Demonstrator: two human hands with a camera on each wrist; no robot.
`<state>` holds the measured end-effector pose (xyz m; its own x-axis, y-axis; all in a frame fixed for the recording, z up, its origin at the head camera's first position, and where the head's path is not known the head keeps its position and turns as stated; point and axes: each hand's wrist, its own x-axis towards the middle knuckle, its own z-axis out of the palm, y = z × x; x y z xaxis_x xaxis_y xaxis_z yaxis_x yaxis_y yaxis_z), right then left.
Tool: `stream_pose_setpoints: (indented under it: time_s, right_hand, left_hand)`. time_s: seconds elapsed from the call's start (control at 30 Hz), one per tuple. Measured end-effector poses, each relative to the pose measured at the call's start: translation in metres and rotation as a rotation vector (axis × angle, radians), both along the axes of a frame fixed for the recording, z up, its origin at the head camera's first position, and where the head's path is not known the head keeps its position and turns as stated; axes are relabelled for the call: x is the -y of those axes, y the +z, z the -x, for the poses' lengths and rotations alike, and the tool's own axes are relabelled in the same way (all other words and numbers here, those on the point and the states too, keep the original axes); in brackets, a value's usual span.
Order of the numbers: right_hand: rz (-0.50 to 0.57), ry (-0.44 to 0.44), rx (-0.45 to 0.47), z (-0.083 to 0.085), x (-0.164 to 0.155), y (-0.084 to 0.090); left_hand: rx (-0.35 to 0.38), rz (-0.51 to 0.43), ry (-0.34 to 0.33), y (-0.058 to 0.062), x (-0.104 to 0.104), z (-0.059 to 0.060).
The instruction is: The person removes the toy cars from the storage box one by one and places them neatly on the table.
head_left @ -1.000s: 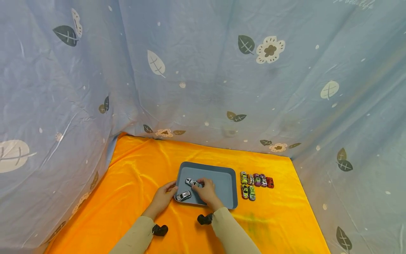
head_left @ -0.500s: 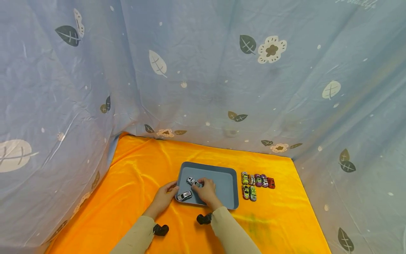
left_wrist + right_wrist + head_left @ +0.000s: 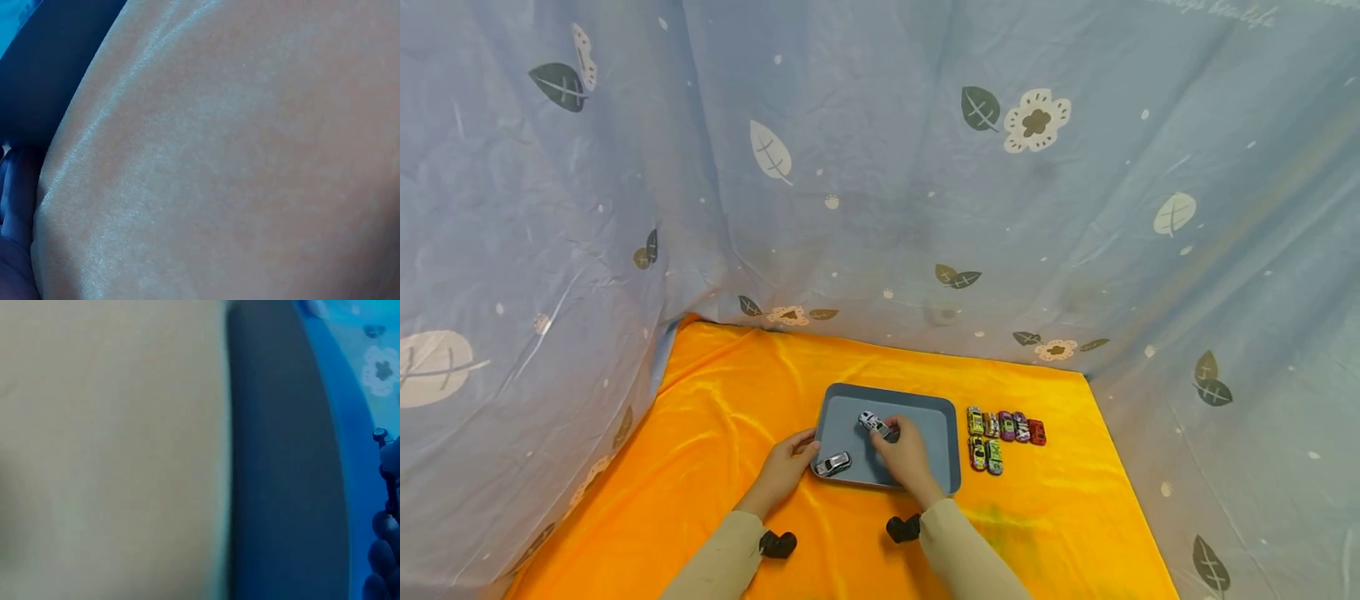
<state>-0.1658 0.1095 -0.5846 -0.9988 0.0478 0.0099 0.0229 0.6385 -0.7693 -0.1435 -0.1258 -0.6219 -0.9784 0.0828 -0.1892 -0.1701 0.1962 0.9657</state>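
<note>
Between the thumb and fingers of my right hand [image 3: 910,454] is a white toy car [image 3: 872,422] with dark markings, over the middle of the grey-blue tray [image 3: 932,406]. At the right edge of the right wrist view the toy car's dark underside [image 3: 389,478] and wheels show above curled fingers [image 3: 381,556]. My left hand [image 3: 784,468] grips the tray's left rim, thumb on the near side. Just right of that thumb, a silver toy car [image 3: 833,464] lies in the tray's near left corner. Skin fills most of the left wrist view.
Right of the tray, several colourful toy cars stand in two rows on the orange cloth [image 3: 1037,500], among them a red car [image 3: 1037,432] and a green car [image 3: 994,457]. A patterned blue-grey curtain [image 3: 865,250] surrounds the cloth at the back and sides.
My right hand has moved to the right with the white toy car, away from the tray's left side. The left hand and the silver car have stayed in place.
</note>
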Motion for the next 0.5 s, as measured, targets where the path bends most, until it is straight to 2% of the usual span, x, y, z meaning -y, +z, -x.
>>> stream_pose_setpoints:
  time_s: [0.23, 0.37, 0.5]
  right_hand:
    - [0.071, -0.082, -0.069, -0.004, -0.035, 0.018]
    - [0.078, -0.159, -0.118, -0.007, -0.060, 0.018]
    - [0.074, -0.237, -0.118, -0.014, -0.085, 0.015]
  left_hand:
    - [-0.004, 0.011, 0.000, 0.001, -0.001, 0.000]
    - [-0.002, 0.023, -0.002, 0.002, -0.001, -0.001]
    - [-0.007, 0.025, 0.003, 0.002, -0.002, -0.001]
